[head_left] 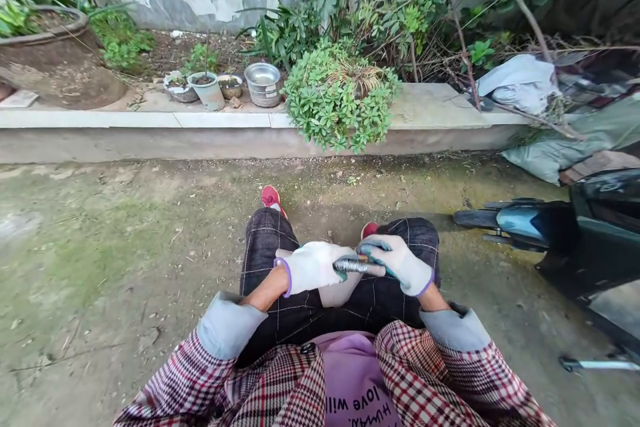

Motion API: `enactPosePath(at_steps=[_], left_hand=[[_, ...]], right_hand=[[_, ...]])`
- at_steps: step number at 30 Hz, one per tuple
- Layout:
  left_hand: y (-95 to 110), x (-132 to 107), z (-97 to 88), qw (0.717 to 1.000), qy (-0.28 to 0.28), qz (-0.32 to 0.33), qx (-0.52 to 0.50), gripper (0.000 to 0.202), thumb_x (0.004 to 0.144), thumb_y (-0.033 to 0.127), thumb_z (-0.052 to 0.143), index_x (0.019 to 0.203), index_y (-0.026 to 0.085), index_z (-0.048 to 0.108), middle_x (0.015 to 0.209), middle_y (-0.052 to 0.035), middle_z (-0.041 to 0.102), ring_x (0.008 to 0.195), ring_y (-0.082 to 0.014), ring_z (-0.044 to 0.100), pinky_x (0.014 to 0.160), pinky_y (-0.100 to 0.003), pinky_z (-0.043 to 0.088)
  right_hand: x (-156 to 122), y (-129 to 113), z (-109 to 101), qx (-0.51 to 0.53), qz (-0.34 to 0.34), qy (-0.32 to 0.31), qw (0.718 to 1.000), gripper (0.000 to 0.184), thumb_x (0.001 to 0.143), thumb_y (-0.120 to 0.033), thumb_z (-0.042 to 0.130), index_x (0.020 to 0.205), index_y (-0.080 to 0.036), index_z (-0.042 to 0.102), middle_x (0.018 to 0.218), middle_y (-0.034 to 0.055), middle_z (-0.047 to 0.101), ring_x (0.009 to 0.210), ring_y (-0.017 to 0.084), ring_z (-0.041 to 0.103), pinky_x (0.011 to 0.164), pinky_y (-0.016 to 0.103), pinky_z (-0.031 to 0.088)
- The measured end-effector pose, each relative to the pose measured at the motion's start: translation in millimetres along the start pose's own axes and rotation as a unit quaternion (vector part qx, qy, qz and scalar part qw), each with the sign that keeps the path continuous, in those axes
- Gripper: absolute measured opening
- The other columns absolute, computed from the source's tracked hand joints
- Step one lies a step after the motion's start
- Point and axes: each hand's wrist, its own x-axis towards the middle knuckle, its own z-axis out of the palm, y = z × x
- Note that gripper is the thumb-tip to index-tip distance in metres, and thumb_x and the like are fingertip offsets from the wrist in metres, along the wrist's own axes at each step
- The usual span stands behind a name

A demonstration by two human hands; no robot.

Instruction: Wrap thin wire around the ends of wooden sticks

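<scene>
One white-gloved left hand (315,268) pinches a slender, ribbed, silvery metallic-looking piece (349,265) above our lap (293,317); our white-gloved right hand (403,265) curls at its end, grip unclear. We should keep it steady.

The ridged piece (350,265) is silvery, the gloves (311,268) white, shoes (271,196) red

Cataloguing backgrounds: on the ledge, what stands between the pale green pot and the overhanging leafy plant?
In the head view, a small pot, a brown lump in front of it, and a silvery metal pot.
</scene>
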Motion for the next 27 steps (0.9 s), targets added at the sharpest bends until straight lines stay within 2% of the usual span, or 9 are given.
enactPosePath(at_steps=[3, 5, 8, 12, 15, 17, 19, 22, 27], left_hand=[[2.4, 8.0, -4.7, 0.987, 0.075, -0.038, -0.139, 0.034, 0.082, 0.03, 0.069, 0.115, 0.02, 0.07, 0.101, -0.0024, 0.076, 0.088, -0.0188, 0.071, 0.077, -0.025, 0.052], [-1.1, 16.3, -2.7, 0.971, 0.118, -0.067, -0.199, 0.032, 0.08, 0.029, 0.072, 0.11, 0.017, 0.069, 0.1, -0.0029, 0.076, 0.089, -0.0189, 0.07, 0.078, -0.025, 0.052], [-7.1, 27.6, 6.3, 0.97, 0.135, -0.106, -0.171, 0.03, 0.084, 0.03, 0.071, 0.111, 0.019, 0.068, 0.101, -0.0033, 0.076, 0.092, -0.0197, 0.071, 0.081, -0.027, 0.053], [-3.5, 31.9, 19.1, 0.983, 0.072, -0.162, 0.044, 0.033, 0.096, 0.025, 0.056, 0.127, 0.026, 0.065, 0.106, -0.0065, 0.074, 0.095, -0.0235, 0.073, 0.083, -0.032, 0.054], [2.5, 28.7, 23.6, 0.97, -0.013, -0.19, 0.147, 0.042, 0.097, 0.018, 0.048, 0.135, 0.029, 0.062, 0.106, -0.0087, 0.071, 0.091, -0.0261, 0.074, 0.076, -0.034, 0.055], [1.6, 26.2, 24.0, 0.967, -0.039, -0.205, 0.146, 0.039, 0.099, 0.019, 0.047, 0.133, 0.027, 0.062, 0.106, -0.0096, 0.072, 0.089, -0.0273, 0.074, 0.074, -0.035, 0.055], [-4.1, 24.3, 22.9, 0.974, -0.034, -0.209, 0.079, 0.03, 0.1, 0.028, 0.049, 0.126, 0.024, 0.065, 0.102, -0.0088, 0.073, 0.088, -0.0265, 0.074, 0.075, -0.034, 0.055], [-14.2, 23.3, 19.8, 0.978, 0.023, -0.18, -0.104, 0.029, 0.096, 0.038, 0.061, 0.117, 0.021, 0.067, 0.1, -0.0061, 0.075, 0.091, -0.0223, 0.072, 0.081, -0.031, 0.056], [-9.6, 23.3, 14.6, 0.911, 0.104, -0.148, -0.371, 0.031, 0.087, 0.031, 0.07, 0.112, 0.014, 0.069, 0.1, -0.0056, 0.075, 0.09, -0.0179, 0.069, 0.083, -0.028, 0.057]], right_hand=[[1.1, 9.5, 5.8, 0.116, 0.057, 0.056, 0.99, 0.027, 0.09, -0.038, 0.06, 0.093, -0.017, 0.076, 0.083, 0.005, 0.076, 0.069, 0.018, 0.068, 0.063, 0.028, 0.052], [0.0, 12.5, 14.2, 0.117, 0.085, 0.063, 0.987, 0.031, 0.091, -0.041, 0.059, 0.096, -0.016, 0.076, 0.075, 0.0036, 0.074, 0.058, 0.017, 0.063, 0.055, 0.028, 0.049], [-5.4, 12.9, 21.3, 0.002, 0.04, 0.044, 0.998, 0.027, 0.093, -0.034, 0.056, 0.098, -0.018, 0.078, 0.087, 0.006, 0.078, 0.073, 0.019, 0.07, 0.071, 0.031, 0.056], [-13.2, 17.4, 21.9, -0.191, -0.015, 0.007, 0.981, 0.027, 0.093, -0.02, 0.057, 0.109, -0.021, 0.078, 0.11, 0.0101, 0.08, 0.099, 0.023, 0.074, 0.095, 0.035, 0.055], [-15.7, 24.6, 25.3, -0.268, 0.003, -0.055, 0.962, 0.024, 0.094, -0.018, 0.057, 0.107, -0.02, 0.078, 0.107, 0.0119, 0.08, 0.094, 0.023, 0.075, 0.092, 0.034, 0.056], [-16.0, 28.2, 27.2, -0.266, 0.018, -0.076, 0.961, 0.023, 0.095, -0.018, 0.058, 0.105, -0.021, 0.078, 0.107, 0.0112, 0.08, 0.093, 0.024, 0.076, 0.091, 0.034, 0.056], [-15.9, 29.3, 25.7, -0.219, 0.03, -0.061, 0.973, 0.023, 0.094, -0.021, 0.059, 0.107, -0.021, 0.079, 0.109, 0.0102, 0.081, 0.096, 0.024, 0.076, 0.093, 0.034, 0.056], [-15.1, 25.4, 18.2, -0.115, 0.061, -0.016, 0.991, 0.023, 0.094, -0.027, 0.06, 0.104, -0.019, 0.08, 0.104, 0.0088, 0.081, 0.092, 0.025, 0.075, 0.088, 0.034, 0.056], [-12.4, 13.0, 14.0, 0.073, 0.137, 0.032, 0.987, 0.025, 0.092, -0.035, 0.062, 0.092, -0.018, 0.08, 0.081, 0.0031, 0.076, 0.071, 0.018, 0.069, 0.067, 0.027, 0.054]])
